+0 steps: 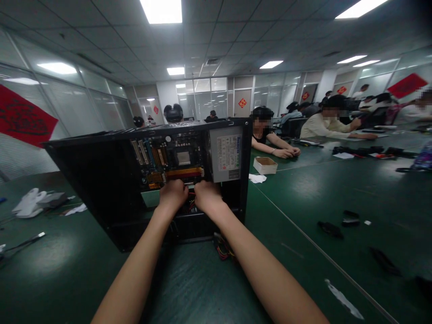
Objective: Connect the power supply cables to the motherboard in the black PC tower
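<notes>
A black computer case (91, 180) stands on the green table with its side open towards me. Inside it are a motherboard (157, 155) and, at the upper right, a grey power supply (227, 157). Both my hands reach into the case at the motherboard's lower edge, close together. My left hand (173, 195) is closed, and my right hand (208, 195) is closed beside it. A thin strip shows between them, but what the fingers hold is hidden. Coloured cables (222, 247) hang out under my right forearm.
A small open cardboard box (265, 165) and white paper (257, 178) lie right of the case. Several black parts (330, 229) are scattered on the right. White plastic wrapping (30, 202) and a cable (25, 243) lie on the left. Other people sit across the table.
</notes>
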Action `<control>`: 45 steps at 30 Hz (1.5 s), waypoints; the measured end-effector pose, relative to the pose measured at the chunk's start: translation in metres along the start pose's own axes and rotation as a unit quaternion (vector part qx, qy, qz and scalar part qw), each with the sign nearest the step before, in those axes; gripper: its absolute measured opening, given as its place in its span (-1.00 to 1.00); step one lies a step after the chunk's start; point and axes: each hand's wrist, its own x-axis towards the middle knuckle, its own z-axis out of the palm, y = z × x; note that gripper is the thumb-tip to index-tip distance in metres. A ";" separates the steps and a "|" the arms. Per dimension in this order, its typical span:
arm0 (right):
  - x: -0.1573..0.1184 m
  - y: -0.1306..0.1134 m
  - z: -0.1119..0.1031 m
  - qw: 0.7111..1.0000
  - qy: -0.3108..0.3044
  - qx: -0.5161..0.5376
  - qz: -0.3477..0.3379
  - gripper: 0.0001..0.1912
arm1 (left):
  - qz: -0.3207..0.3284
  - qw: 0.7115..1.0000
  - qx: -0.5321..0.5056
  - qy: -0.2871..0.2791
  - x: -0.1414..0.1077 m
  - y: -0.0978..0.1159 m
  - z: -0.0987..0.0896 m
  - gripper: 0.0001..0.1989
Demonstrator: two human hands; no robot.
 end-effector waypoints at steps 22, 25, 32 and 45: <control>-0.003 -0.001 0.001 1.000 0.000 -0.015 0.010 -0.76 | 0.044 0.983 -0.166 -0.072 0.000 -0.019 0.005 -0.68; -0.002 -0.001 0.003 1.000 0.001 -0.013 0.008 -0.76 | 0.032 0.986 -0.150 -0.067 0.000 -0.017 0.002 -0.69; -0.002 0.000 0.005 1.000 0.007 -0.013 -0.001 -0.76 | 0.031 0.991 -0.126 -0.044 -0.001 -0.015 0.002 -0.68; 0.000 0.000 0.013 0.999 0.035 -0.017 -0.002 -0.77 | 0.020 0.989 -0.141 -0.038 -0.009 -0.018 0.007 -0.62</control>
